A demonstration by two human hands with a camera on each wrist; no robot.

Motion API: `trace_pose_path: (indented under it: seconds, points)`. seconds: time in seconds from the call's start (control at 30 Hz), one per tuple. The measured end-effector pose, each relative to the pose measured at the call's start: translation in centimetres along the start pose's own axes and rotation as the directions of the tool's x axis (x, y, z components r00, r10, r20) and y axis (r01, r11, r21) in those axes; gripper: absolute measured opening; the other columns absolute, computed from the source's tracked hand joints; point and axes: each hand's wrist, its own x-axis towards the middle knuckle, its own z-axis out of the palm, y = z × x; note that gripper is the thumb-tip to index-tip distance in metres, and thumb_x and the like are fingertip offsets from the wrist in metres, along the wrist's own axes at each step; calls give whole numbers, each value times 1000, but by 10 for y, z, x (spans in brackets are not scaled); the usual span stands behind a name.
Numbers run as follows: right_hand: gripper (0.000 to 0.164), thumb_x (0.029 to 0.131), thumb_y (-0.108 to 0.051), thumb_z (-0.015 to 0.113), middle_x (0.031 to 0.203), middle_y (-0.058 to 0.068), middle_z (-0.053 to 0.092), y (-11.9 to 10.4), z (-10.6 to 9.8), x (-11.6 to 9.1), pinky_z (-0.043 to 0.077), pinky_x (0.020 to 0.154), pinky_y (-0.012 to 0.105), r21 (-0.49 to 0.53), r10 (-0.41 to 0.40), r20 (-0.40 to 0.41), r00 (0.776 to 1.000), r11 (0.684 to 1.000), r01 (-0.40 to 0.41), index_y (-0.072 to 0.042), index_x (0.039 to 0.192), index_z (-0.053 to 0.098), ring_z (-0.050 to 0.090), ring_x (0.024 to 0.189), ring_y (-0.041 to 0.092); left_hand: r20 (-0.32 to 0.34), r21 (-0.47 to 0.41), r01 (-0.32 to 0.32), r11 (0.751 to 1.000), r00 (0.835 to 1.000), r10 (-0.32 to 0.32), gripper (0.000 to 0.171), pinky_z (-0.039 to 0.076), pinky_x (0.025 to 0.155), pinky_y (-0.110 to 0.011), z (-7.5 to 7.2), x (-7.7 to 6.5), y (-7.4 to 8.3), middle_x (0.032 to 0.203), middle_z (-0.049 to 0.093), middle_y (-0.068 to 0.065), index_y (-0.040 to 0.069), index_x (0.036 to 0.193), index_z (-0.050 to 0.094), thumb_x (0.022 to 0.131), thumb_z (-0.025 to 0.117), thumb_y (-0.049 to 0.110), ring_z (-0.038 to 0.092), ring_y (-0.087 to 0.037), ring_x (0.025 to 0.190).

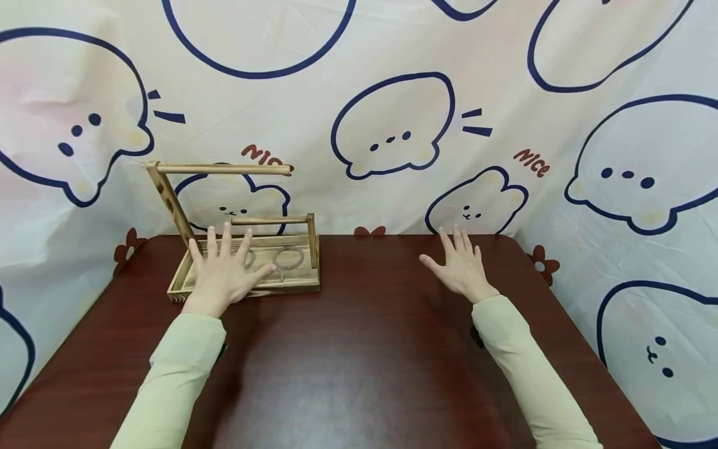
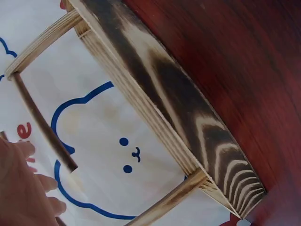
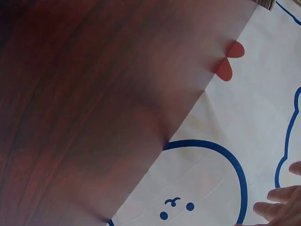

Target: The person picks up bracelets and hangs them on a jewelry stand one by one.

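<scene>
My left hand point(image 1: 220, 274) is held out with its fingers spread, overlapping the near left part of a wooden rack point(image 1: 291, 289) in the head view. The rack has a shallow tray base, a tall post with a long rod on the left and a lower post with a shorter rod on the right. Ring shapes point(image 1: 288, 257) show on the tray floor. Fingers of the left hand point(image 2: 28, 183) appear at the lower left of the left wrist view, with the rack's dark-grained side point(image 2: 164, 80) beyond. Over the table's right half, my right hand point(image 1: 461, 267) stretches out, fingers extended and holding nothing.
The dark red-brown wooden table point(image 1: 359, 355) reaches back to a white cloth point(image 1: 314, 125) printed with cartoon outlines, which hangs behind and along both sides. Pale green sleeves point(image 1: 187, 349) cover both forearms.
</scene>
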Motion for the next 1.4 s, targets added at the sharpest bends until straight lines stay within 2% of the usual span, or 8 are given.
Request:
trace_pose_path:
  seconds: [0.27, 0.53, 0.7, 0.83, 0.93, 1.07, 1.27, 1.4]
  points:
    - [86, 86, -67, 37, 153, 18, 13, -6, -7, -8, 16, 108, 57, 72, -53, -62, 997, 996, 57, -11, 148, 18, 12, 139, 38, -6, -69, 1, 998, 1000, -1, 92, -16, 100, -66, -13, -13, 1, 151, -4, -26, 18, 149, 6, 81, 24, 78, -13, -46, 136]
    - [78, 89, -61, 40, 153, 11, 17, -18, -8, -27, 21, 105, 58, 218, -82, -43, 996, 972, 89, -11, 146, 23, 17, 139, 34, -101, -91, -75, 993, 993, 66, 82, 1, 102, -67, -23, -36, 7, 148, 19, -26, 11, 147, 21, 88, 36, 66, 10, -47, 135]
    - [72, 91, -57, 41, 150, 13, 25, -21, 1, -41, 21, 106, 57, 298, -93, -16, 996, 950, 94, -11, 145, 28, 23, 137, 33, -187, -106, -107, 989, 979, 86, 67, 14, 102, -64, -18, -52, 12, 140, 34, -26, 4, 139, 36, 90, 51, 47, 24, -46, 130]
    - [68, 91, -54, 43, 146, 12, 32, -25, 9, -53, 26, 105, 54, 358, -93, -27, 995, 929, 97, -11, 142, 34, 29, 135, 31, -183, -223, -94, 970, 982, 53, 59, 26, 99, -60, -10, -66, 14, 136, 42, -24, 4, 135, 43, 89, 55, 39, 33, -44, 127]
    - [64, 91, -51, 46, 143, 11, 38, -28, 14, -61, 31, 103, 52, 409, -90, -51, 995, 907, 103, -10, 140, 38, 35, 132, 30, -118, -355, -37, 934, 993, -5, 56, 32, 93, -60, -7, -77, 15, 135, 45, -22, 6, 134, 46, 91, 52, 41, 37, -43, 124]
    - [62, 91, -49, 49, 140, 11, 43, -31, 20, -70, 36, 100, 50, 477, -77, -61, 995, 874, 97, -10, 138, 40, 41, 127, 29, -64, -512, 24, 858, 996, -67, 50, 37, 89, -57, -2, -90, 15, 132, 50, -19, 9, 130, 52, 92, 50, 42, 43, -40, 121]
    - [55, 91, -45, 51, 136, 9, 47, -38, 29, -82, 40, 98, 46, 609, -63, -54, 997, 789, 83, -12, 135, 44, 45, 125, 28, -112, -698, 1, 716, 987, -111, 30, 47, 80, -21, 20, -97, 14, 114, 63, -13, 6, 117, 60, 93, 54, 23, 59, -14, 103]
    - [49, 91, -39, 53, 132, 9, 52, -44, 36, -87, 43, 96, 43, 660, -55, -75, 996, 746, 91, -14, 133, 47, 50, 121, 24, -194, -775, -50, 629, 968, -161, 23, 42, 76, -5, 36, -96, 11, 110, 65, -14, 3, 113, 62, 91, 54, 8, 55, 10, 94]
